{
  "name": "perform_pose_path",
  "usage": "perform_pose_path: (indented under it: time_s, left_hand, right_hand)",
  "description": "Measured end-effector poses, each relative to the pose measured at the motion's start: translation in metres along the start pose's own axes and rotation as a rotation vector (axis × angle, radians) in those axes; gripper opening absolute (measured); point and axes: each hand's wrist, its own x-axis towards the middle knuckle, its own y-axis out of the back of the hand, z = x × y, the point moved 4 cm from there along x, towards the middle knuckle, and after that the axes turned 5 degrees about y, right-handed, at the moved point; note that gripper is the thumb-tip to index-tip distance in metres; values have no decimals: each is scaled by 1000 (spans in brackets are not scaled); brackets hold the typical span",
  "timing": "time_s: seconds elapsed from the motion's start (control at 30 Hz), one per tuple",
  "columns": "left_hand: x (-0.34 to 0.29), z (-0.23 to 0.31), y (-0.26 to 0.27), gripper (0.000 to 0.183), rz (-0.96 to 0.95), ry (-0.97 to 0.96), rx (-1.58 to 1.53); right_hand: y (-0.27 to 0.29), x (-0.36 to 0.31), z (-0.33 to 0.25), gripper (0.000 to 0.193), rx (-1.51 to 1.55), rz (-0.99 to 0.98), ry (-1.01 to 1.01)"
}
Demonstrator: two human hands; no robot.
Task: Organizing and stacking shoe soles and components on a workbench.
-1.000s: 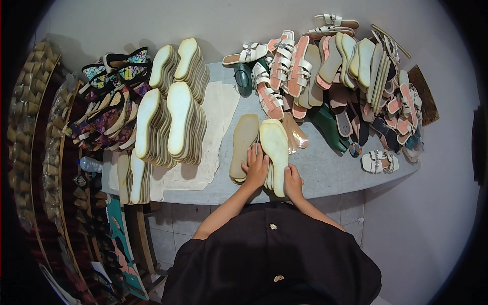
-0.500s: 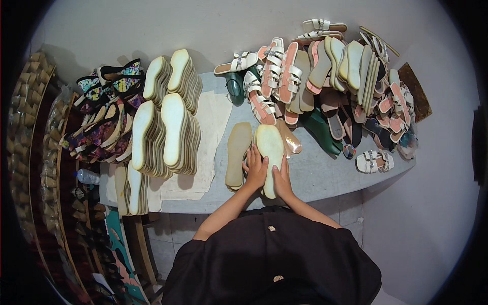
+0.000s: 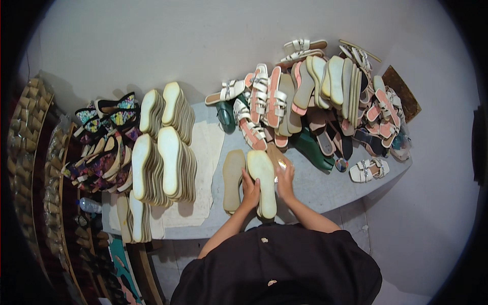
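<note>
A small stack of cream-white shoe soles [image 3: 262,184] lies on the table in front of me, toe end away. My left hand [image 3: 250,189] rests against its left edge, fingers stretched along the side and holding nothing. Left of that hand lies a duller beige sole [image 3: 234,180], apparently with another beneath it. My right hand [image 3: 285,183] is just right of the white stack, apart from it, with its fingers extended. Beyond it, a tan insole [image 3: 275,155] with a shiny mark is partly hidden by the hand and the stack.
Tall stacks of soles [image 3: 170,165] stand on paper [image 3: 203,178] at the left. Patterned wedge shoes [image 3: 109,157] and a plastic bottle [image 3: 90,205] are farther left. White strappy sandals [image 3: 257,91] and other soles pile up at the back right. Shelving holds shoes at far left.
My right hand has moved off the stack's right edge to beside the tan insole. My left hand stays at the left edge. The whole view has shifted, so the table sits lower.
</note>
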Motion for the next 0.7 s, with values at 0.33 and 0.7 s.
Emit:
perform_pose_path:
  time_s: [0.33,0.7]
  left_hand:
    - [7,37,61,66,292,-90,-139]
    - [15,56,66,43,293,-107,-212]
  right_hand:
    - [119,196,-73,63,-703,736,210]
    - [157,230,-62,79,-696,595,-284]
